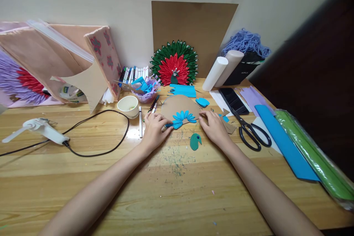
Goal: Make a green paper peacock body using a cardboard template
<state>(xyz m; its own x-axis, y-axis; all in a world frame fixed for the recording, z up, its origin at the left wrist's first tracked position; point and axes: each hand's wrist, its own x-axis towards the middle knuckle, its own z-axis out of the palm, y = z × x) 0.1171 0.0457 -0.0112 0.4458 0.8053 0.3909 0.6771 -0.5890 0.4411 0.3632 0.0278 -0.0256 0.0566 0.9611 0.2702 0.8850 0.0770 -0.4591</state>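
A rounded piece of brown cardboard [171, 105] lies in front of me, with a fan of pointed blue paper petals [181, 118] along its near edge. At its left side, my left hand [155, 128] is closed, thumb and forefinger on a blue petal at the end of the fan. My right hand [215, 127] has its curled fingertips and thumb at the cardboard's right edge, gripping it lightly. Between the hands and nearer me is a green peacock-body cutout [195, 142] with a dark eye and a small beak.
Black-handled scissors [250, 132], a phone [235, 101] and blue paper [287, 143] lie right. Left are a paper cup [128, 107], a marker [140, 121] and a white glue gun [45, 131] with looping cord. A red-green paper peacock [174, 64] stands behind.
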